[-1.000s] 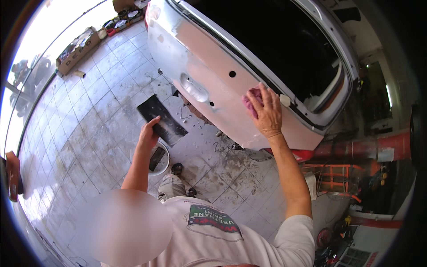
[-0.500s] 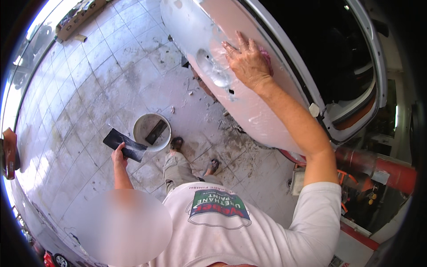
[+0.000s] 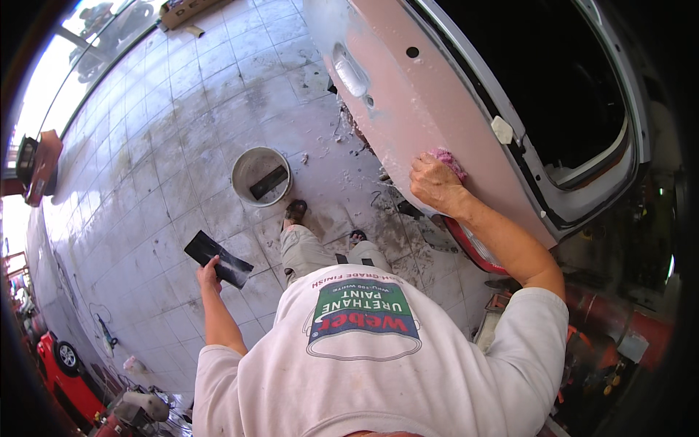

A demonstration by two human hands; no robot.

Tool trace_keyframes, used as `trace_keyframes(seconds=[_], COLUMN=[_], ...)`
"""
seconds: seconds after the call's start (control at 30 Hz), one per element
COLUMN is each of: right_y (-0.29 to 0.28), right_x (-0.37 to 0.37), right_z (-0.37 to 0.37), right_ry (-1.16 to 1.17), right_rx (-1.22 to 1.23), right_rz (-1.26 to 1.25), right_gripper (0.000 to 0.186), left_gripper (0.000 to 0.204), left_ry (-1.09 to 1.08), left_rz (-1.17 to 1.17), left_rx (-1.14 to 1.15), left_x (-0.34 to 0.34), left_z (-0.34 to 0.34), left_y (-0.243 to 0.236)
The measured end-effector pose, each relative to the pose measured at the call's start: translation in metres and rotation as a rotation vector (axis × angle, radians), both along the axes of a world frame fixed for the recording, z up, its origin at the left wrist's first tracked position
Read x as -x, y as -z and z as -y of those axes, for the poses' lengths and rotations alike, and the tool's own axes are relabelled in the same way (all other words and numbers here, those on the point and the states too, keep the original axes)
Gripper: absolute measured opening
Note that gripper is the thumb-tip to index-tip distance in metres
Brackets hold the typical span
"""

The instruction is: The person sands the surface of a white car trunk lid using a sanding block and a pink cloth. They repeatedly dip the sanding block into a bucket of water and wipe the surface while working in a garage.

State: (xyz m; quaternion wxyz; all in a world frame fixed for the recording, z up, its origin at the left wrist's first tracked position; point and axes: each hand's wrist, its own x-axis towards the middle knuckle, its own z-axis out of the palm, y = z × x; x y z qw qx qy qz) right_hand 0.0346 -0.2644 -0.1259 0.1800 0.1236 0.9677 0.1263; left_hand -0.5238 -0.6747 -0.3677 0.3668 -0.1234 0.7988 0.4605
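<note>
My left hand (image 3: 209,276) pinches a black sheet of sandpaper (image 3: 206,246) by its edge, out over the tiled floor, with a pale smear across the sheet. My right hand (image 3: 435,185) is curled around a crumpled pink rag (image 3: 450,162). The rag rests against the lower end of a pinkish primed car door panel (image 3: 400,95), which has a recessed handle area (image 3: 351,74) and a round dark hole (image 3: 413,52). Wet drops and white spatter dot the panel.
A round pail (image 3: 237,186) holding a dark flat block (image 3: 269,182) stands on the floor in front of my feet. Debris lies below the door. A red toy-like car shape (image 3: 69,375) shows at lower left, and a cardboard box (image 3: 186,10) lies far off.
My right hand has slid down the panel toward me, from flat with spread fingers to curled on the rag. My left hand still holds the sandpaper. The view has shifted.
</note>
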Motion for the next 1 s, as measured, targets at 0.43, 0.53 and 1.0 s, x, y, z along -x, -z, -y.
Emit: trace_keyframes(seconds=[0.43, 0.53, 1.0], right_y=[-0.006, 0.018, 0.015], right_x=[0.012, 0.057, 0.030], right_z=[0.088, 0.139, 0.244], right_ry=[0.814, 1.128, 0.957], right_rx=[0.924, 1.468, 1.332], right_rz=[-0.924, -1.141, -1.433], right_gripper=[0.024, 0.036, 0.082], left_gripper=[0.028, 0.029, 0.048], left_ry=[0.250, 0.415, 1.048], left_rz=[-0.193, -0.247, -0.489], left_rx=[-0.398, -0.479, -0.819], left_x=[-0.191, -0.242, -0.377], left_z=[-0.042, -0.106, -0.119], left_y=[-0.078, -0.113, -0.234])
